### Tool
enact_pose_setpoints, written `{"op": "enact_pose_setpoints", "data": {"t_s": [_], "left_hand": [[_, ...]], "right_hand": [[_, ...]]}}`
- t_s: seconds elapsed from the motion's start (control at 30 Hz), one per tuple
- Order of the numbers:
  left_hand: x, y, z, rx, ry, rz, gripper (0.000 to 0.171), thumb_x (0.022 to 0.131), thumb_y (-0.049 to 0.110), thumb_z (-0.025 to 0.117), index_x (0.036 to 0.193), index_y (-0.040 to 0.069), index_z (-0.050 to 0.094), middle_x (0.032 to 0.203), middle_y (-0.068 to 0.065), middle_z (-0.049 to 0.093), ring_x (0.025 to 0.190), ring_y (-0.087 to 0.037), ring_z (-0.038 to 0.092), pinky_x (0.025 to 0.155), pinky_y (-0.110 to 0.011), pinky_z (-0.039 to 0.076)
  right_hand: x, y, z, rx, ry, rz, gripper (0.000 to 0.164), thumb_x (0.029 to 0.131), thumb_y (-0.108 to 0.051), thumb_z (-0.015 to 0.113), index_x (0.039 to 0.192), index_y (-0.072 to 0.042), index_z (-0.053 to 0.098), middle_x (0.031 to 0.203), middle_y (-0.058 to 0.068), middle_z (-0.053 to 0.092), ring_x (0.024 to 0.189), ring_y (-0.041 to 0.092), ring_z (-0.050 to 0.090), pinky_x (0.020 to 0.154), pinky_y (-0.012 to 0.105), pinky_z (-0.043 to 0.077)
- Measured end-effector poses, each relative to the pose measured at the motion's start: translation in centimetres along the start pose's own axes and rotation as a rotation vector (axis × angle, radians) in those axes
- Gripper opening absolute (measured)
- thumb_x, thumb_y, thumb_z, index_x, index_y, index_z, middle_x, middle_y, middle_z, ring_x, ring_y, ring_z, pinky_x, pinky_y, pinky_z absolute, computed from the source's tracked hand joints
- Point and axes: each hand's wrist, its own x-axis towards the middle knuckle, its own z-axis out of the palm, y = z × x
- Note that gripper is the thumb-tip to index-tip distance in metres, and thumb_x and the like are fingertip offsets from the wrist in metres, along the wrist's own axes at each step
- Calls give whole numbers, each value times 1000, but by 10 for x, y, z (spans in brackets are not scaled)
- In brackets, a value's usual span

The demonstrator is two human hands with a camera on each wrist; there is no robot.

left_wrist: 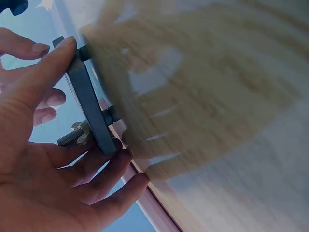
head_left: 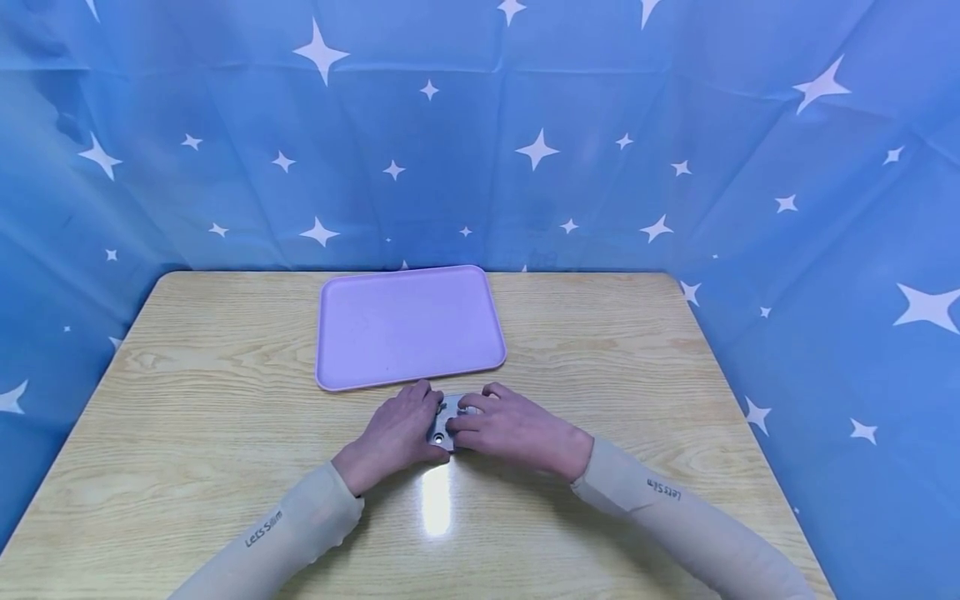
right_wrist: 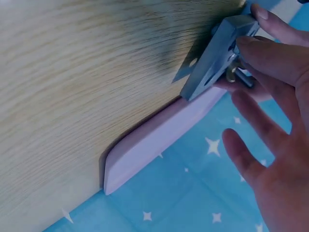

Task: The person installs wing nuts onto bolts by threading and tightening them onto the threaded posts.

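Observation:
A grey metal plate [head_left: 442, 427] with holes is between the two hands above the wooden table. One threaded bolt [left_wrist: 67, 137] sticks out of its face, with a brass-coloured wing nut [left_wrist: 84, 132] on it. Two dark round pieces show on the plate's underside in the left wrist view. The left hand [head_left: 402, 429] grips the plate by its ends, thumb at one end and fingers at the other. Over the plate's face bends the right hand [head_left: 513, 427], thumb tip against it and two fingers spread away. What lies between its fingertips is hidden.
A purple tray [head_left: 408, 325] lies just beyond the hands on the wooden table [head_left: 615, 358]. Its near rim runs close to the left fingertips. A blue curtain [head_left: 480, 125] with white stars hangs behind the table and along both sides.

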Motion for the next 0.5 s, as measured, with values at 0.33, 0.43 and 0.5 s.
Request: {"op": "enact_pose_setpoints", "data": {"t_s": [0.33, 0.43, 0.5], "left_hand": [[1, 1, 0, -2, 4, -7, 77, 64, 37, 98, 120, -2, 64, 96, -7, 52, 86, -23, 51, 67, -39, 48], [1, 1, 0, 1, 2, -9, 77, 64, 37, 98, 120, -2, 64, 96, -6, 52, 85, -23, 51, 67, -38, 47], [1, 1, 0, 0, -3, -11, 77, 64, 37, 98, 120, -2, 64, 96, -7, 52, 86, -23, 51, 67, -38, 47]], "right_hand": [[3, -2, 4, -42, 41, 18, 15, 97, -18, 70, 110, -25, 73, 114, -10, 69, 110, 14, 60, 87, 33, 46], [5, -4, 7, -46, 69, 55, 12, 96, -18, 71, 106, -24, 73, 110, -8, 69, 104, 14, 61, 84, 32, 46], [6, -6, 10, -44, 87, 88, 10, 96, -18, 72, 104, -23, 72, 106, -7, 69, 97, 14, 61, 80, 31, 46]]}}
